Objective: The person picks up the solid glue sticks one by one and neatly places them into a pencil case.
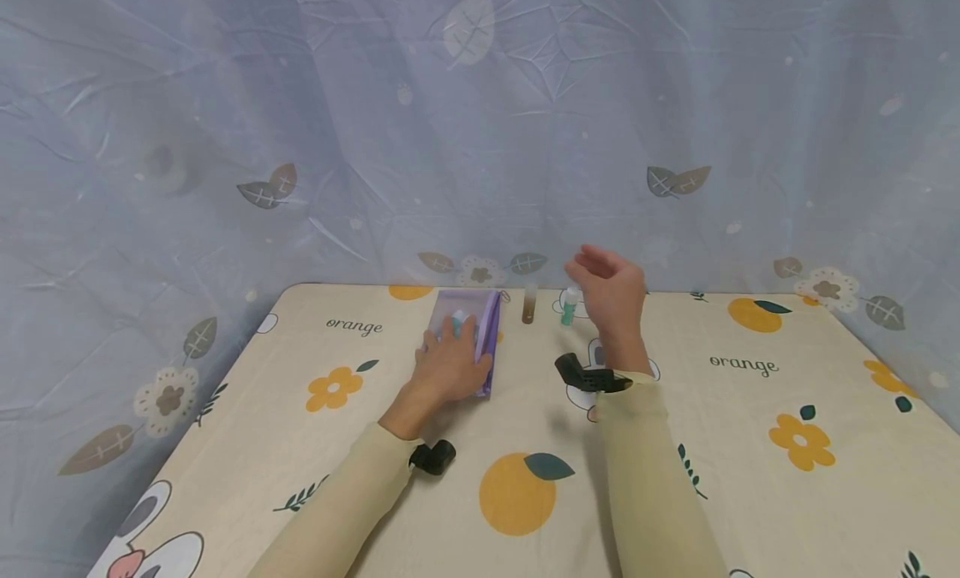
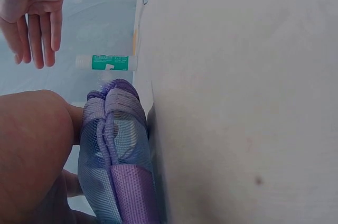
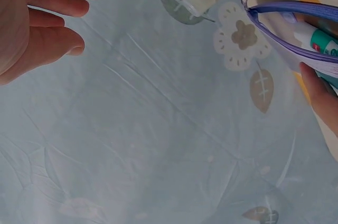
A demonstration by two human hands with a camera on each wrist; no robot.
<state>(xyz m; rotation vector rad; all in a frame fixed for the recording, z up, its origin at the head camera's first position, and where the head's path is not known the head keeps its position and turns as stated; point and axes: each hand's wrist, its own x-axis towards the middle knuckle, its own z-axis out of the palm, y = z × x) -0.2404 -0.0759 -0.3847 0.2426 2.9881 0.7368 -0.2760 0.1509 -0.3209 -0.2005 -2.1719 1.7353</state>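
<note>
The purple mesh pouch (image 1: pixel 487 349) lies on the patterned tablecloth (image 1: pixel 420 511), towards its far edge, and serves as the reference point. The left hand (image 1: pixel 448 365) rests on top of the pouch with its fingers extended and spread, pressing rather than curled round it. A capped stick (image 3: pixel 322 40) with a green label is visible inside the pouch, through its parted zip. Just right of the pouch's far end, a brown tube (image 1: pixel 529 307) stands upright; farther right stands a green glue stick (image 1: pixel 567 309). The right hand (image 1: pixel 615 299) is raised to the right of the pouch, apart from the glue stick, fingers loosely bent and holding nothing. A grey-blue printed sheet (image 1: pixel 480 144) hangs beyond the pouch.
</note>
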